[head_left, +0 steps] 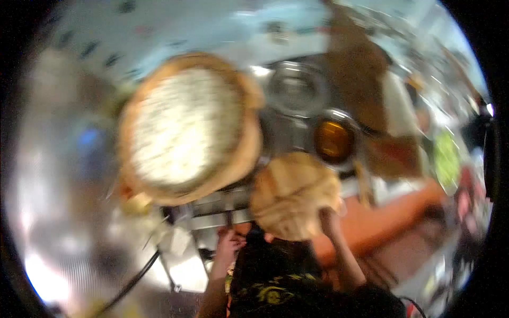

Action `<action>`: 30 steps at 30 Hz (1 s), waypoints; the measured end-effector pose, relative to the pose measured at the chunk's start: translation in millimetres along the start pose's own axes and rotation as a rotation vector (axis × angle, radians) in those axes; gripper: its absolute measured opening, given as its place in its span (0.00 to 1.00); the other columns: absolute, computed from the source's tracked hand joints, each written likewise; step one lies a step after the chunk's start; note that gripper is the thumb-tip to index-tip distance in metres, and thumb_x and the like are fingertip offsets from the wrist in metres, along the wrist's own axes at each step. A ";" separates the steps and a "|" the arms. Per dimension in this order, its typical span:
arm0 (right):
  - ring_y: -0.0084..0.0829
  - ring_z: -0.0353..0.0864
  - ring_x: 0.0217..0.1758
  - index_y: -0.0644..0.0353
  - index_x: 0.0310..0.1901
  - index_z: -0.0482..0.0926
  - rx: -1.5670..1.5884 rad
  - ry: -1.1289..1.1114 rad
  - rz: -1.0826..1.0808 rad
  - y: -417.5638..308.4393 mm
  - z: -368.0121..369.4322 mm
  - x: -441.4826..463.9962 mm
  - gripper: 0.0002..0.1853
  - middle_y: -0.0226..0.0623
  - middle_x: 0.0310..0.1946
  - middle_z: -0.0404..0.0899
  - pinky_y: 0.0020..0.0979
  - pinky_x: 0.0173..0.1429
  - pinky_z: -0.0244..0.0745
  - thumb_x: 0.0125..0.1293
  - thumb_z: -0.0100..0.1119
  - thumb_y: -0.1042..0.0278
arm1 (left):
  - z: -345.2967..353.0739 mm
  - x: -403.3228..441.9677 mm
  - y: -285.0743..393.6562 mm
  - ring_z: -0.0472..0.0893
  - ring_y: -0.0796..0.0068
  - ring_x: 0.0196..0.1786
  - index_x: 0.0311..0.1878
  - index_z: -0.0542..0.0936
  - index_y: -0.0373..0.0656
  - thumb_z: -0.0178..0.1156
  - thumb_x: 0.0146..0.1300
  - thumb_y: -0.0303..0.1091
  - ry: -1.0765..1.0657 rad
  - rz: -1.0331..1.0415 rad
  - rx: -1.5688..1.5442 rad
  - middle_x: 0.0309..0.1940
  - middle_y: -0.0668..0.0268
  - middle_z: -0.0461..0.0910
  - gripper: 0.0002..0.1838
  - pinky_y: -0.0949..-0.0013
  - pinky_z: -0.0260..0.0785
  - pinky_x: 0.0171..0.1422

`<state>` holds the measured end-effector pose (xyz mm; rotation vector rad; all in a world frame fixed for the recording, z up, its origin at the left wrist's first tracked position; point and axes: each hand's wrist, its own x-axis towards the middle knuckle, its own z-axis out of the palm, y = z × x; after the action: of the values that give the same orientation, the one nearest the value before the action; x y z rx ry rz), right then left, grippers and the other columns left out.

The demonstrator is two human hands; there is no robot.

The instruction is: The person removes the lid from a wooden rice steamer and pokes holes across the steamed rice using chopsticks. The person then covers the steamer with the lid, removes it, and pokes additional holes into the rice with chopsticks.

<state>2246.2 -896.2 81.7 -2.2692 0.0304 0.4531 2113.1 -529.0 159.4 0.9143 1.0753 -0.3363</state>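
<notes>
Motion smears the whole head view. My right hand is closed on the near right edge of a round wooden lid or board, light brown with darker streaks. My left hand is low in front of the body, its fingers closed around something thin with a dark end; blur hides what it is. Beyond the hands, to the left, stands a large round wooden tub with a white, grainy mass inside that looks like rice.
A round glass or metal vessel stands at the back. Closer is a pan with amber liquid. A brown sheet hangs at the right, above an orange surface. Shiny metal lies left, with a black cable.
</notes>
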 end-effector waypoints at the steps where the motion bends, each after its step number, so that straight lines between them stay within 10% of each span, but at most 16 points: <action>1: 0.42 0.79 0.40 0.65 0.43 0.75 -0.240 -0.130 0.013 -13.8 -1.8 7.2 0.11 0.48 0.38 0.80 0.42 0.42 0.74 0.66 0.54 0.66 | -5.8 9.8 5.6 0.80 0.66 0.38 0.52 0.75 0.38 0.52 0.70 0.47 -0.017 0.048 -0.030 0.32 0.61 0.79 0.20 0.62 0.75 0.46; 9: 0.53 0.73 0.50 0.64 0.53 0.69 -0.490 0.622 -0.022 4.4 -46.4 21.1 0.24 0.52 0.46 0.71 0.47 0.51 0.73 0.57 0.63 0.65 | -27.9 10.0 28.7 0.78 0.63 0.36 0.52 0.75 0.39 0.51 0.69 0.48 -0.236 0.020 -0.145 0.31 0.58 0.79 0.21 0.57 0.72 0.45; 15: 0.47 0.78 0.37 0.62 0.44 0.74 -0.625 0.536 0.317 116.2 -54.6 85.8 0.22 0.50 0.34 0.78 0.45 0.44 0.75 0.60 0.62 0.51 | -65.2 -2.0 36.1 0.80 0.58 0.44 0.54 0.72 0.38 0.43 0.71 0.54 -0.247 0.135 -0.154 0.42 0.53 0.79 0.27 0.57 0.72 0.51; 19: 0.43 0.83 0.41 0.56 0.58 0.68 -0.190 0.470 0.001 257.5 -28.4 132.9 0.23 0.47 0.54 0.77 0.40 0.39 0.75 0.72 0.40 0.49 | -88.2 -10.2 24.4 0.80 0.60 0.44 0.55 0.72 0.39 0.44 0.70 0.55 -0.092 0.167 -0.132 0.40 0.58 0.80 0.27 0.61 0.71 0.50; 20: 0.50 0.82 0.41 0.59 0.50 0.71 -0.378 0.255 0.377 199.0 -49.4 112.7 0.19 0.54 0.47 0.79 0.46 0.43 0.75 0.70 0.43 0.52 | -90.5 -14.4 24.3 0.80 0.61 0.44 0.55 0.72 0.39 0.45 0.70 0.55 -0.093 0.173 -0.092 0.39 0.58 0.81 0.27 0.62 0.71 0.50; 24: 0.57 0.79 0.41 0.64 0.51 0.69 -0.591 0.368 0.234 156.0 -57.2 81.6 0.14 0.58 0.41 0.79 0.52 0.42 0.75 0.68 0.41 0.66 | -89.9 -15.3 17.9 0.80 0.65 0.45 0.52 0.73 0.38 0.43 0.71 0.56 -0.064 0.137 0.000 0.39 0.57 0.81 0.27 0.63 0.70 0.51; 30: 0.59 0.77 0.35 0.61 0.41 0.71 -0.466 0.446 0.274 169.8 -71.6 -33.1 0.12 0.55 0.35 0.78 0.53 0.36 0.70 0.72 0.40 0.62 | -84.6 -41.9 33.1 0.80 0.67 0.42 0.47 0.73 0.37 0.45 0.72 0.50 0.098 0.381 0.037 0.37 0.58 0.80 0.22 0.66 0.71 0.50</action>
<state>2209.5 -1067.0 14.7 -2.8007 0.5149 0.0837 2063.2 -450.9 197.2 1.1539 0.9611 0.0044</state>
